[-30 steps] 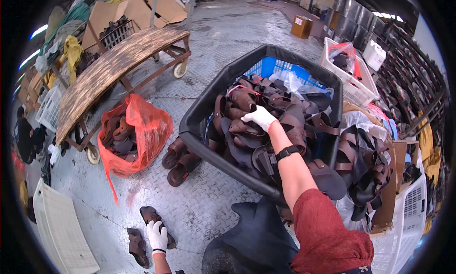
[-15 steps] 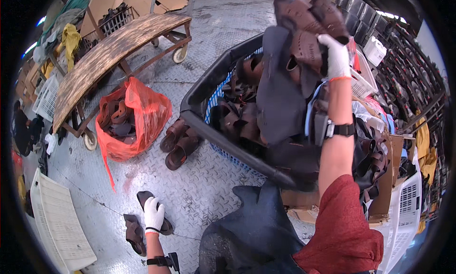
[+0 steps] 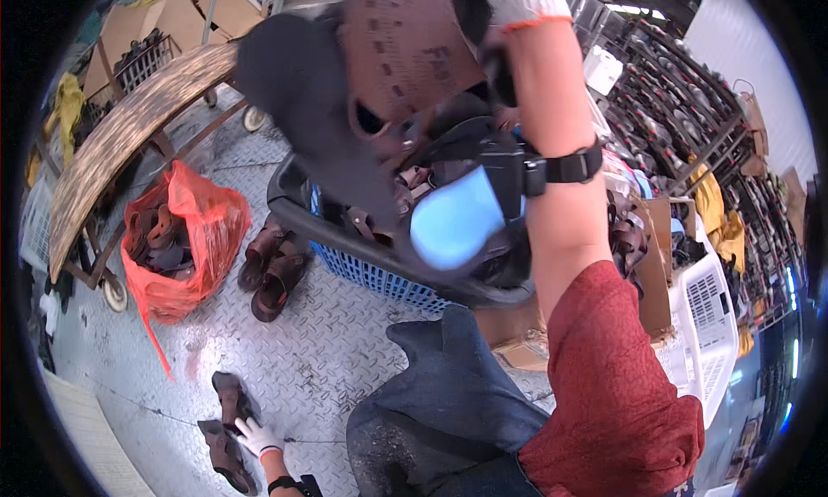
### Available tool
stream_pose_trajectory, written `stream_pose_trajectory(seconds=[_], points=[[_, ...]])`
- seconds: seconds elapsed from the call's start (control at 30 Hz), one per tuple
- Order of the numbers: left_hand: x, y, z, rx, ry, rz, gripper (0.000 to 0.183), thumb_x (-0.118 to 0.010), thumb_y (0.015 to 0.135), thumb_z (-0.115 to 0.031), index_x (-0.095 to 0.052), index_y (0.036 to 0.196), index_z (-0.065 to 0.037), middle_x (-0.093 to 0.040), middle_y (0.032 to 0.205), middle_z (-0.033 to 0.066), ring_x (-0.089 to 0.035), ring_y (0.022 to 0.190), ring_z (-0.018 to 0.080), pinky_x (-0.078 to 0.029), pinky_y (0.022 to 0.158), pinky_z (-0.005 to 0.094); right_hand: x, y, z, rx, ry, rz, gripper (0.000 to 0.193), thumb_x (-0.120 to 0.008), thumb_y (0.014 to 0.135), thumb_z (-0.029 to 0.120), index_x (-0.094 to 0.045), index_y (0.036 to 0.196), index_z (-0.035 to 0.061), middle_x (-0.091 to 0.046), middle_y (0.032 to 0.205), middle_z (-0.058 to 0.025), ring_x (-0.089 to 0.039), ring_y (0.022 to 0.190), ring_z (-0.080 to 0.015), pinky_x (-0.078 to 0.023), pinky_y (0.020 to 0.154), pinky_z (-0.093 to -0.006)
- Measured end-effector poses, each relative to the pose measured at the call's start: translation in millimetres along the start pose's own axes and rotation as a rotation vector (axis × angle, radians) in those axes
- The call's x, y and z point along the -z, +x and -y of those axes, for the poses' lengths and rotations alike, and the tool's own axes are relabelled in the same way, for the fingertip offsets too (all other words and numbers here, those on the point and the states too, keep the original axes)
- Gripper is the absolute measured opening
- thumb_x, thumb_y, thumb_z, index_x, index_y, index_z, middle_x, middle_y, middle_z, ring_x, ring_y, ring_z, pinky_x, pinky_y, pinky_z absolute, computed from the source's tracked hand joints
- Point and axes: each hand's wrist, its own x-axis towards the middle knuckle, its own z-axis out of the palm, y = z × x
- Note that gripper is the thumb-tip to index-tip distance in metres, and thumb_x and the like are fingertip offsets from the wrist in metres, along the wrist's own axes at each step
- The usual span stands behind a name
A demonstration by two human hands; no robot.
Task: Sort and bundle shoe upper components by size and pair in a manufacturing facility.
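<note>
My right hand (image 3: 528,1), in a white glove, is raised over the basket and grips brown sandals (image 3: 397,57) with dark soles; its fingertips are hidden. Below that arm stands a blue plastic basket (image 3: 379,277) with a black rim, heaped with sandals. A light blue sole-shaped piece (image 3: 457,225) shows over the pile. Down on the metal floor, my gloved left hand (image 3: 256,437) has its fingers apart and rests against one brown sandal (image 3: 231,400). A second brown sandal (image 3: 226,458) lies beside it, nearer to me.
A red plastic bag (image 3: 207,230) of sandals stands left of the basket, with another pair of sandals (image 3: 274,273) between them. A wooden-topped cart (image 3: 142,122) is at the far left. Cardboard (image 3: 509,325) and a white crate (image 3: 703,325) lie right; racks (image 3: 681,100) rise behind.
My right hand has brought the sandals closer and to the left, so they loom larger. My left hand has loosened on the floor sandal, fingers now spread. The whole view has shifted.
</note>
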Motion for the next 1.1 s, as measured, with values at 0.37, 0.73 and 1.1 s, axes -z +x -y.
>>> stream_pose_trajectory(seconds=[0.37, 0.73, 1.1], points=[[-33, 8, 124, 0.181, -0.089, 0.100, 0.064, -0.065, 0.078, -0.041, -0.050, 0.138, -0.026, -0.033, 0.153, 0.0033, -0.015, 0.146, 0.0323, -0.027, 0.109, 0.0586, -107, -137, -25, -0.393, 0.199, 0.679, 0.017, -0.066, 0.082, 0.021, -0.070, 0.083, 0.0048, -0.068, 0.080, -0.0039, -0.063, 0.079, -0.0152, -0.048, 0.071, -0.0272], [45, -39, 134, -0.427, -0.347, -0.102, 0.039, -0.061, 0.084, -0.034, -0.061, 0.113, -0.007, -0.063, 0.110, 0.0203, -0.061, 0.104, 0.0378, -0.050, 0.090, 0.0464, -224, -391, -116, -0.833, -0.087, 1.487, 0.074, -0.071, 0.077, 0.029, -0.043, 0.140, 0.0006, -0.059, 0.125, -0.0241, -0.059, 0.115, -0.0315, -0.045, 0.099, -0.0352], [-32, -39, 65, -0.659, -0.313, 0.028, 0.059, -0.073, 0.074, -0.043, -0.058, 0.126, -0.020, -0.045, 0.136, 0.0209, -0.043, 0.124, 0.0430, -0.041, 0.102, 0.0491, -154, -518, -81, -0.576, -0.461, 1.783, 0.082, -0.070, 0.076, 0.042, -0.039, 0.143, 0.0080, -0.053, 0.133, -0.0241, -0.055, 0.119, -0.0373, -0.044, 0.102, -0.0414]])
